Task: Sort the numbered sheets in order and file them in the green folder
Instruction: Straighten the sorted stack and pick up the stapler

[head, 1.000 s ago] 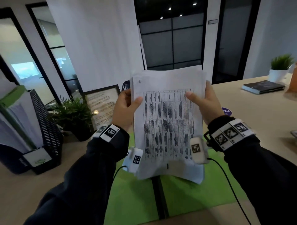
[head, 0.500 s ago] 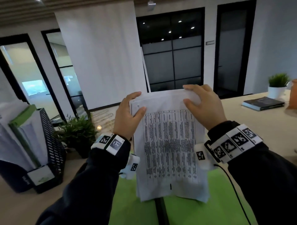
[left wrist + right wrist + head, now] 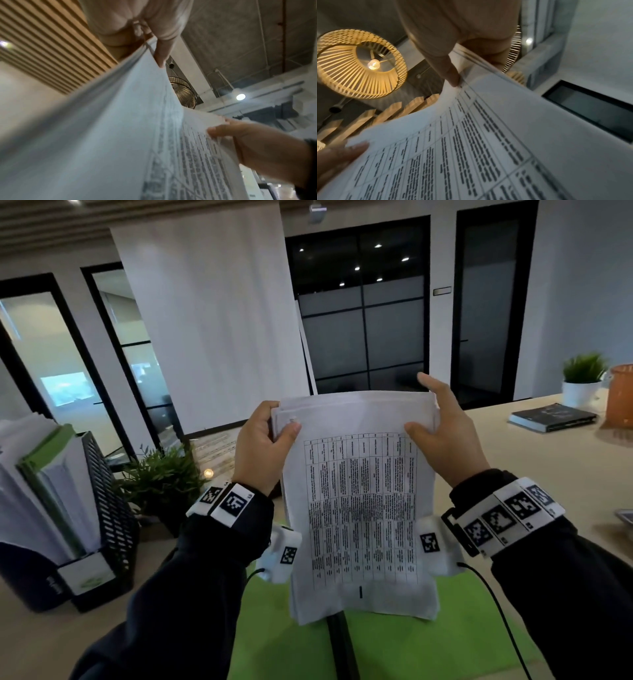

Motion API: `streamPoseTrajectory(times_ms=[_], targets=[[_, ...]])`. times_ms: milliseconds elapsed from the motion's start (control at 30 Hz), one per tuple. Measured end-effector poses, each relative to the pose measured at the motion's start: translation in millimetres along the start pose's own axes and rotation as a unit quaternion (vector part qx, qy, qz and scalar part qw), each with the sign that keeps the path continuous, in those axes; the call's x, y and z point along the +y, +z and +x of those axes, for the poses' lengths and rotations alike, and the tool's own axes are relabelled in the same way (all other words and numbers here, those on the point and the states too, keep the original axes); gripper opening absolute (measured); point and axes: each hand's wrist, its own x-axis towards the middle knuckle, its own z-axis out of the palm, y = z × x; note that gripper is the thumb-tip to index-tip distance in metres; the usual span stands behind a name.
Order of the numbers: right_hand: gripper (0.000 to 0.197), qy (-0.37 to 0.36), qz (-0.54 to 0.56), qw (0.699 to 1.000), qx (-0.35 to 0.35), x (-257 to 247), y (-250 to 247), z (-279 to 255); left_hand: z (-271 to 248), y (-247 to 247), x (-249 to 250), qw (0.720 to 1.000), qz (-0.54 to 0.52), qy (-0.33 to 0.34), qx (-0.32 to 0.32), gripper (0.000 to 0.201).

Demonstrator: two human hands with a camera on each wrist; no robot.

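1. Both hands hold the sheets [image 3: 359, 508] upright above the open green folder [image 3: 394, 642] in the head view: the left hand [image 3: 263, 450] pinches the top left corner, the right hand [image 3: 445, 433] has its thumb on the front and its fingers spread at the top right edge.
2. Left wrist view: thumb and fingers [image 3: 161, 54] clamp the stack's edge (print blurred).
3. Right wrist view: the thumb [image 3: 452, 75] presses the printed sheet.
4. Paper looks light, limp and slippery; holding both top corners should stop fanning.
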Motion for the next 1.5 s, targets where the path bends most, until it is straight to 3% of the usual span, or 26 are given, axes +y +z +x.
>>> streamPoseTrajectory(times_ms=[67, 167, 233, 300, 400, 500, 600, 667, 733, 867, 933, 1033, 1100, 1167, 1267, 1333, 1433, 1500], targets=[[0.066, 0.032, -0.01, 0.999, 0.009, 2.0, -0.6, -1.4, -1.5, -1.0, -0.4, 0.999, -0.035, -0.02, 0.009, 0.009], [0.077, -0.026, -0.223, 0.974, 0.022, -4.8, -3.2, 2.7, -1.0, 0.2, 4.0, 0.996, -0.081, -0.028, -0.009, 0.008], [0.081, -0.058, -0.333, 0.94, -0.042, -22.1, -3.4, 11.8, 1.8, 5.6, 12.0, 0.995, -0.099, -0.023, -0.021, 0.013], [0.072, -0.076, -0.359, 0.922, -0.122, -42.6, -0.3, 22.8, 5.3, 14.2, 20.5, 0.994, -0.104, -0.008, -0.026, 0.016], [0.03, -0.086, -0.256, 0.939, -0.212, -61.7, 6.5, 33.7, 9.7, 23.1, 30.5, 0.994, -0.108, 0.019, -0.011, 0.016], [0.019, -0.057, -0.158, 0.958, -0.231, -59.1, 9.5, 32.7, 9.5, 17.1, 31.2, 0.995, -0.102, 0.012, -0.018, 0.008], [0.009, -0.006, -0.101, 0.98, -0.17, -36.2, 5.1, 25.8, 1.6, -4.1, 12.4, 0.997, -0.008, -0.024, -0.071, 0.041], [0.002, 0.047, -0.046, 0.991, -0.119, -16.2, 0.2, 17.7, -12.3, -23.1, -14.1, 0.985, 0.081, -0.101, -0.114, 0.061], [0.009, 0.102, 0.025, 0.99, -0.09, 7.9, -0.5, 8.6, -30.5, -41.0, -45.8, 0.968, 0.117, -0.184, -0.126, 0.079], [0.017, 0.198, 0.122, 0.968, -0.097, 50.3, 16.8, -21.5, -70.8, -48.4, -91.4, 0.956, 0.017, -0.291, -0.043, 0.089], [0.018, 0.233, 0.151, 0.957, -0.085, 68.2, 27.4, -36.2, -92.6, -42.8, -107.1, 0.933, -0.078, -0.352, -0.012, 0.087], [0.016, 0.28, 0.214, 0.935, -0.042, 92.3, 38.7, -53.6, -118.7, -34.6, -121.4, 0.908, -0.179, -0.371, -0.071, 0.096], [0.01, 0.296, 0.255, 0.92, -0.028, 102.0, 42.0, -62.9, -124.9, -29.3, -116.4, 0.923, -0.177, -0.329, -0.096, 0.071], [0.007, 0.295, 0.304, 0.905, -0.033, 108.9, 42.3, -70.6, -122.4, -27.0, -114.5, 0.936, -0.158, -0.311, -0.052, 0.04], [0.069, 0.28, 0.367, 0.885, -0.062, 118.6, 36.9, -75.2, -115.3, -29.3, -118.5, 0.939, -0.152, -0.307, 0.021, 0.02], [0.083, 0.266, 0.349, 0.895, -0.078, 126.5, 35.4, -75.9, -113.8, -28.0, -120.5, 0.937, -0.145, -0.317, 0.029, 0.01], [0.044, 0.234, 0.314, 0.913, -0.115, 125.9, 37.8, -76.2, -114.6, -23.9, -117.1, 0.941, -0.137, -0.308, 0.024, 0.011], [0.038, 0.216, 0.288, 0.925, -0.119, 121.8, 39.2, -73.7, -113.4, -24.5, -115.3, 0.946, -0.138, -0.292, 0.025, 0.013]])
